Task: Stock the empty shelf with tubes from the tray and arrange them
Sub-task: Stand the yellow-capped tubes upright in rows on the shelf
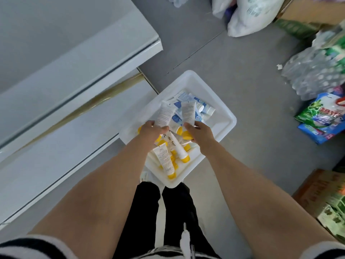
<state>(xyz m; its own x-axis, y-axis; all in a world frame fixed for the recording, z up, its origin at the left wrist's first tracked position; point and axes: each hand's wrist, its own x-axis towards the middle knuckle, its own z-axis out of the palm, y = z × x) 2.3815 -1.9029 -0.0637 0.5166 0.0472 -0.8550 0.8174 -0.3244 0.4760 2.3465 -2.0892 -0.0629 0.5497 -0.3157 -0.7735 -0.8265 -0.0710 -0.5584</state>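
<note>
A white plastic tray (220, 116) sits on the grey floor in front of me, holding several white tubes with yellow caps (182, 153) near me and blue-and-white tubes (204, 108) at its far end. My left hand (152, 130) grips a white tube (165, 114) by its lower end, tube pointing away. My right hand (199, 132) holds another white tube (187, 113) with a yellow cap, lifted just above the pile. The empty white shelf (56, 86) runs along my left, bare.
Detergent bags (323, 118) and a shrink-wrapped pack of bottles (313, 71) lie on the floor to the right. Cardboard boxes (321, 193) stand at the near right. White plastic sacks (250, 14) sit at the far top. My legs in black trousers (168, 212) are below the tray.
</note>
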